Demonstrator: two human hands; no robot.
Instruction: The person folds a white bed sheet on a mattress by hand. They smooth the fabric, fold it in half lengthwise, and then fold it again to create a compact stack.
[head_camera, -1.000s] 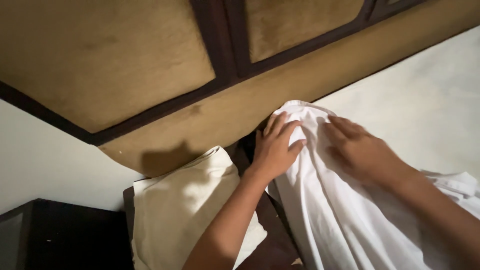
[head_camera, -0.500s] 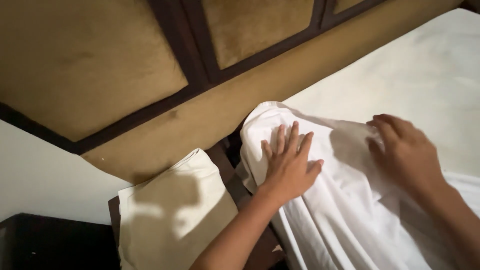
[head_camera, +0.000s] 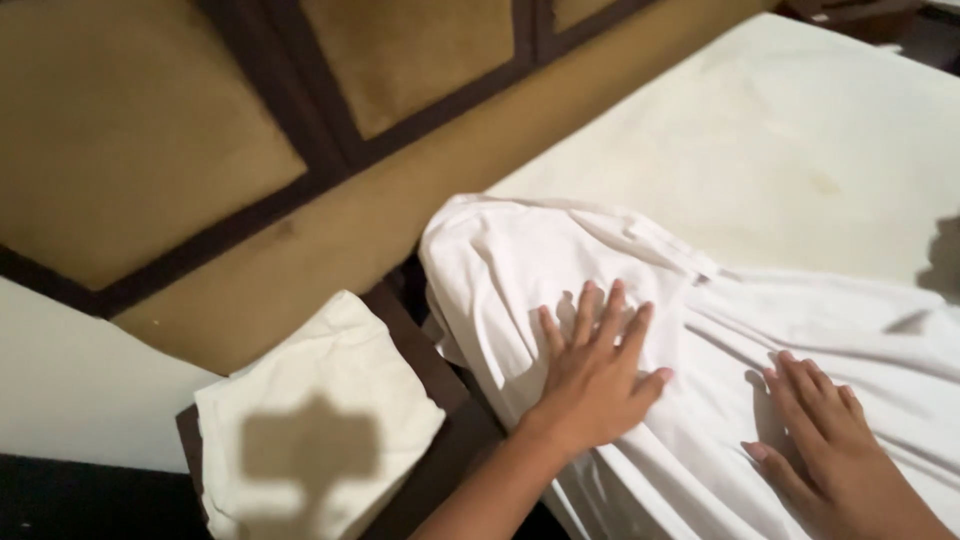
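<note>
Under both hands (head_camera: 590, 375): white sheet (head_camera: 560, 260), matt creased cloth. Beyond: smooth off-white mattress (head_camera: 790, 150). Left of them: folded cream cloth (head_camera: 320, 420), matt; dark wood frame (head_camera: 440, 440); headboard (head_camera: 130, 140), matt tan padded fabric.

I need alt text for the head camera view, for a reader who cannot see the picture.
Two bare hands lie flat, fingers spread, on a wrinkled white sheet pulled over the corner of a mattress: the left hand near the corner, the right hand further along. Behind is a padded tan headboard with dark wood frames, and a folded white cloth lies beside the bed.
</note>
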